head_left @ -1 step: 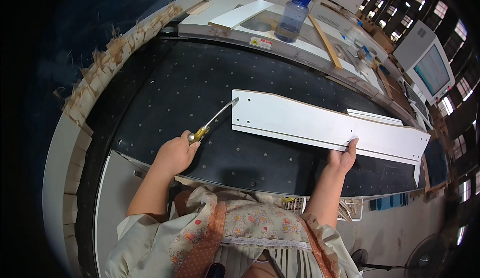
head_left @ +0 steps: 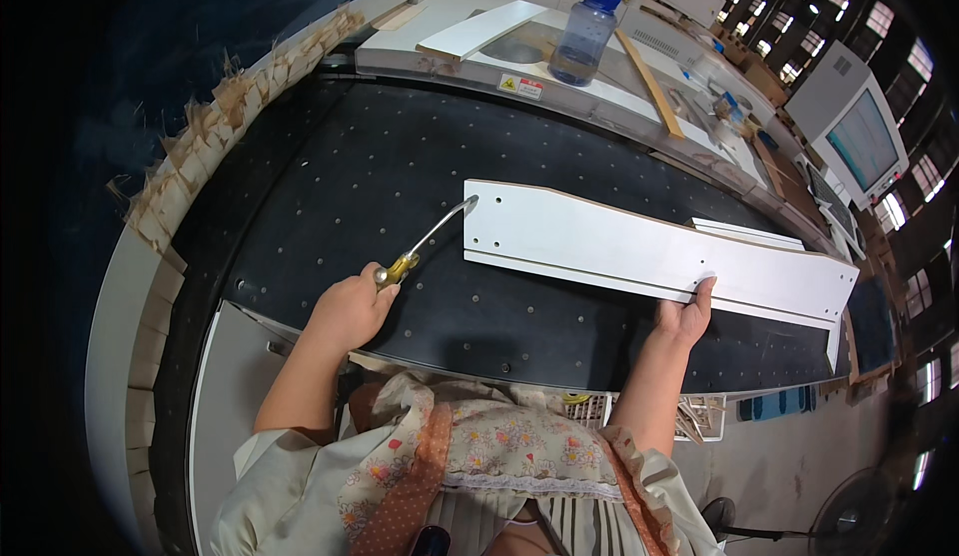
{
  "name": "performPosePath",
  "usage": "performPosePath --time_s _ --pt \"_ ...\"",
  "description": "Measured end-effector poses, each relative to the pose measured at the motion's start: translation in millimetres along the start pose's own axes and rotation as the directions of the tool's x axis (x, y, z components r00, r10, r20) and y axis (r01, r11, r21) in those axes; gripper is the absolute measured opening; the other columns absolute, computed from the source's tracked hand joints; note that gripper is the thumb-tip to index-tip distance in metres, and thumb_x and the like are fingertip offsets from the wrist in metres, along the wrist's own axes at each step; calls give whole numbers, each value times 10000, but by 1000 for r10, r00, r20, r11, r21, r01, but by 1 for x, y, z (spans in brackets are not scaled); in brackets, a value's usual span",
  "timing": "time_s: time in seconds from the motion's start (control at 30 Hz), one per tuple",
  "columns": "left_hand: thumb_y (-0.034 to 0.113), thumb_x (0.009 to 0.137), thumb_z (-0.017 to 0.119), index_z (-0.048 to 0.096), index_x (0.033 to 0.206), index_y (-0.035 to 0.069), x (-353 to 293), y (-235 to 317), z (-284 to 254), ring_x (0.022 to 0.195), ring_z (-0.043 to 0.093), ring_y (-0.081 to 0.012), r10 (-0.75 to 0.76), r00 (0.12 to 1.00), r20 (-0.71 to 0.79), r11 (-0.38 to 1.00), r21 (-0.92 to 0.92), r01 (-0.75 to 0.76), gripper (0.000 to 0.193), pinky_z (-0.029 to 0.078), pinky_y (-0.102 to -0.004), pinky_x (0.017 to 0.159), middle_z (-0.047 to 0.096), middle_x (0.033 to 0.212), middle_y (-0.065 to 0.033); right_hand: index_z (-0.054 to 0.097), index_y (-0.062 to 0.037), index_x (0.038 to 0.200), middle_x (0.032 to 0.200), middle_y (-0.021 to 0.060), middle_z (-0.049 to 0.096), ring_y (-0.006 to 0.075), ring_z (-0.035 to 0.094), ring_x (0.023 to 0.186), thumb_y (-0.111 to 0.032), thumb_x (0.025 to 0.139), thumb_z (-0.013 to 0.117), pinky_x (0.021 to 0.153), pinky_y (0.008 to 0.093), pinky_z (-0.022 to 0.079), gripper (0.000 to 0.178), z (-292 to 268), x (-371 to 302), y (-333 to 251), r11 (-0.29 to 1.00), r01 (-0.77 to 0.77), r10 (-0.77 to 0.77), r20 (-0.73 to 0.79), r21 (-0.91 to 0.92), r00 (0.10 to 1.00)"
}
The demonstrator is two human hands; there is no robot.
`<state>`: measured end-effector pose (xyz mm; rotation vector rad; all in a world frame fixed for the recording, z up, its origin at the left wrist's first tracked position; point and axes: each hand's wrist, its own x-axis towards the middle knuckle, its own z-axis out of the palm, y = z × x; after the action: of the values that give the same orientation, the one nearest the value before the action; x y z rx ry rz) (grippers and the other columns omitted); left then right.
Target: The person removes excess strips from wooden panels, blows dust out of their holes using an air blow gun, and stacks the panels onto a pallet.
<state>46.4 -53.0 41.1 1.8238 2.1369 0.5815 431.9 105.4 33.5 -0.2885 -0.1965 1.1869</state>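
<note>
Head view: my left grip [head_left: 350, 308] is closed around a yellow-handled tool [head_left: 396, 270]. Forward-right of it, the tip appears to meet the left end of a white panel [head_left: 619, 241]. My right grip [head_left: 687, 318] clasps the panel's near edge above the dark surface [head_left: 450, 141]. Judged step: working that end; continuing calls for firm right-hand support.

The tool [head_left: 399, 268] extends beyond the left fingers [head_left: 384, 299]; the board [head_left: 619, 241] spans both sides of the right fingers [head_left: 705, 292], the bottle [head_left: 583, 41] ahead-left, the monitor [head_left: 861, 136] ahead-right.
</note>
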Motion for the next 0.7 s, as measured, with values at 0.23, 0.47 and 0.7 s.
performPosePath --time_s 0.23,0.47,0.7 --pt "322 895 442 460 968 -7 -12 19 20 701 591 -384 88 958 272 996 -37 -81 337 456 -469 629 598 711 -202 424 -7 1244 1254 138 486 301 455 1161 -155 894 512 1010 490 342 390 -2 3 0 1000 -5 6 -42 16 999" --pt "288 894 462 442 914 8 -12 15 19 667 569 -381 -26 970 240 998 56 12 281 435 -452 597 571 660 -184 428 0 1235 1261 146 479 306 454 1160 -163 897 511 1007 491 341 385 -4 6 -6 1000 9 -8 -53 10 999" --pt "307 888 445 477 1062 0 -17 -3 2 783 576 -403 -141 980 143 986 -63 151 354 444 -453 682 600 780 -222 418 6 1244 1282 154 458 320 430 1181 -180 894 517 1015 496 325 408 5 6 -29 996 83 -78 -103 42 992"
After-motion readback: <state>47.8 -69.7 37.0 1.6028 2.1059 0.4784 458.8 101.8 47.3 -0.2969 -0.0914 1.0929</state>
